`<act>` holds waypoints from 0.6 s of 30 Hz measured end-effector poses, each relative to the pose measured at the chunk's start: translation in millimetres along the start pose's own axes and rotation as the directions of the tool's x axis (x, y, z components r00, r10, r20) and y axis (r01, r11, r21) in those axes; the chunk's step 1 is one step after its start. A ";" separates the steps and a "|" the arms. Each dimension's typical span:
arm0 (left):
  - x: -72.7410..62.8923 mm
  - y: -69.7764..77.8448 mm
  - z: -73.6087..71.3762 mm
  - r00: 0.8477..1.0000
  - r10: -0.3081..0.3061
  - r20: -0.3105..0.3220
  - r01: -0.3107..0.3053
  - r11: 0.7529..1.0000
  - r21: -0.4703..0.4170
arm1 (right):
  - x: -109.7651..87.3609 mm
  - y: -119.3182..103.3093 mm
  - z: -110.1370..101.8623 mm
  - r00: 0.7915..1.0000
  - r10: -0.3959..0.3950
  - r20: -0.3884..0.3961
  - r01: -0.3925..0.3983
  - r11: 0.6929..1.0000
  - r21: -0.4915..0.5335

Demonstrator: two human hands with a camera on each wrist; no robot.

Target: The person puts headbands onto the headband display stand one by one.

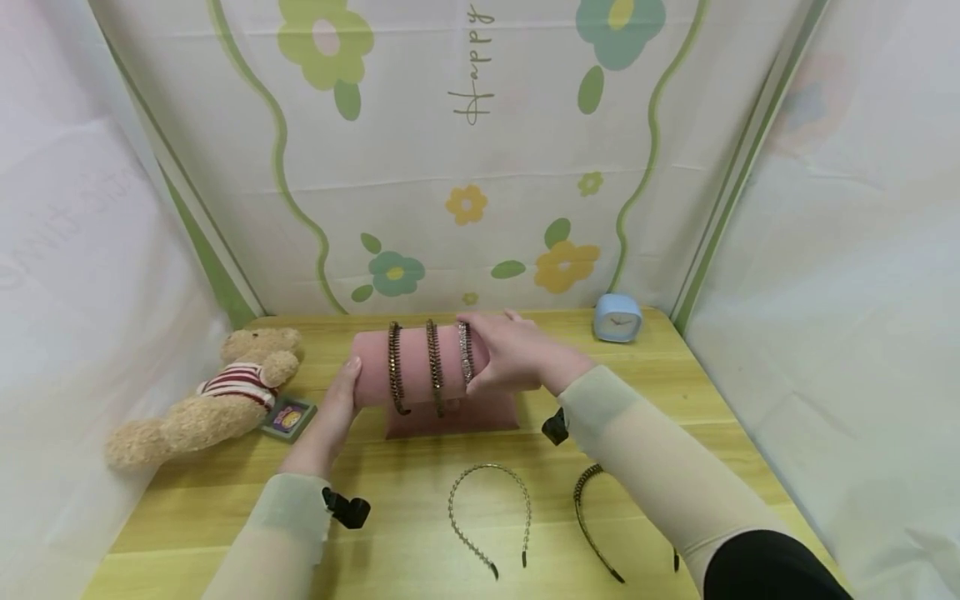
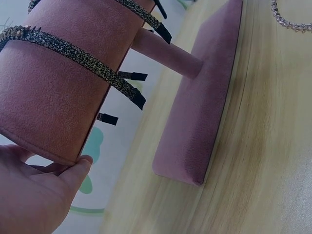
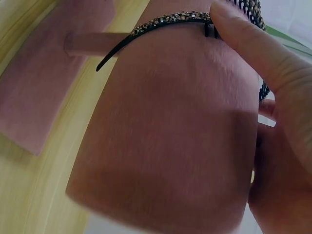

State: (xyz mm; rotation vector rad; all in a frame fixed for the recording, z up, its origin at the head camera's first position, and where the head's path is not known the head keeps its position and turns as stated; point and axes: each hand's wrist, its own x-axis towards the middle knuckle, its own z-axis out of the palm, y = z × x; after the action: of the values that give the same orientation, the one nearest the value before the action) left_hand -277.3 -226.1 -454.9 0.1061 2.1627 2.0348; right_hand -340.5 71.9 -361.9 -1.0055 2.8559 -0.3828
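A pink velvet headband stand (image 1: 415, 358), a horizontal roll on a post and flat base (image 2: 207, 92), stands on the table with three headbands around its roll. My left hand (image 1: 333, 417) grips the roll's left end; in the left wrist view its thumb (image 2: 78, 170) lies on the end rim. My right hand (image 1: 517, 348) holds the rightmost headband, a silvery rhinestone one (image 1: 466, 354), with the thumb on its front and the other fingers behind the roll. Two dark beaded headbands, one at left (image 1: 395, 367) and one in the middle (image 1: 434, 367), sit beside it.
A thin beaded headband (image 1: 489, 467) and a dark headband (image 1: 585, 517), partly under my right arm, lie at the table's front. At left are a teddy bear (image 1: 240, 387) and a small framed box (image 1: 288, 418). A blue clock (image 1: 618, 317) stands back right.
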 end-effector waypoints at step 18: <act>0.8 -0.1 -1.5 1.000 -0.005 0.000 0.005 1.000 -0.016 | 4.6 -8.0 3.2 1.000 0.002 0.011 -0.002 1.000 0.007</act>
State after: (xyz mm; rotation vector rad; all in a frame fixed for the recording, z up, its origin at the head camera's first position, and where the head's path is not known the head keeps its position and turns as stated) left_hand -278.4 -227.5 -455.0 0.0986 2.1436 2.0493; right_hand -338.7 62.4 -362.9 -1.0005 2.8432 -0.3851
